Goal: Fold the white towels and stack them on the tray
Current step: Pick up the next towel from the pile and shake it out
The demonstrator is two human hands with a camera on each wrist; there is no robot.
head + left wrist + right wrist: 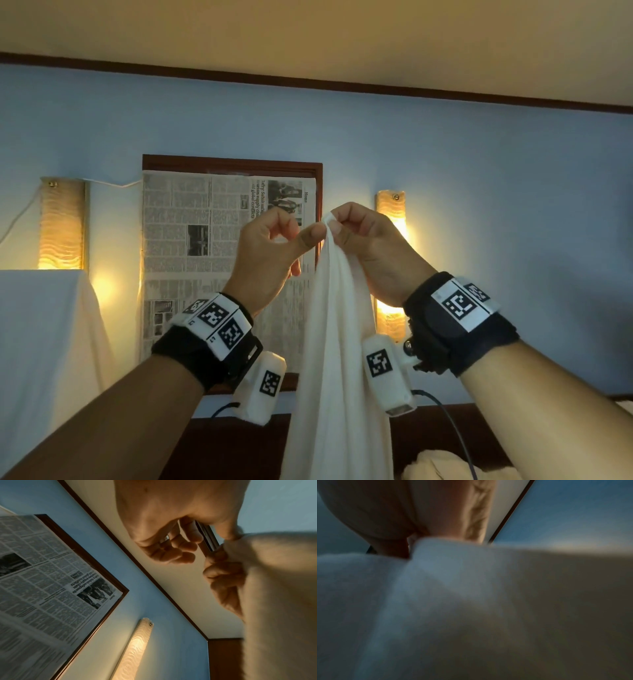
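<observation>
Forearms rise from the lower corners in the head view, both hands lifted to meet high before a blue wall. The right hand (pixel 373 246) pinches the top corner of a white towel (pixel 337 359) between thumb and curled fingers, and the cloth hangs straight down from that pinch, past both wrists and out of the bottom edge. The left hand (pixel 270 253) sits just beside it, back toward the camera, thumb stretched to the same corner and touching it, the other fingers curled in over the palm. Each wrist wears a black strap with printed square markers and a white camera block below. Behind the hands a newspaper (pixel 212 253) covers a framed panel, with a lit wall lamp (pixel 61 222) to the left and another (pixel 392 219) behind the right hand. A second pale cloth (pixel 455 467) lies bunched at the lower right.

From the left wrist view, looking up along the palm, the left hand (pixel 171 524) shows fingers loosely curled with a ring on one, the thumb reaching right to the towel (pixel 278 588) edge. The right hand's fingers (pixel 223 574) are folded against the cloth just beside it. Whether the left thumb truly grips is hard to tell.

The right wrist view is blurred: the right hand (pixel 412 511) closes down on the towel (pixel 453 608), which fills the lower frame
</observation>
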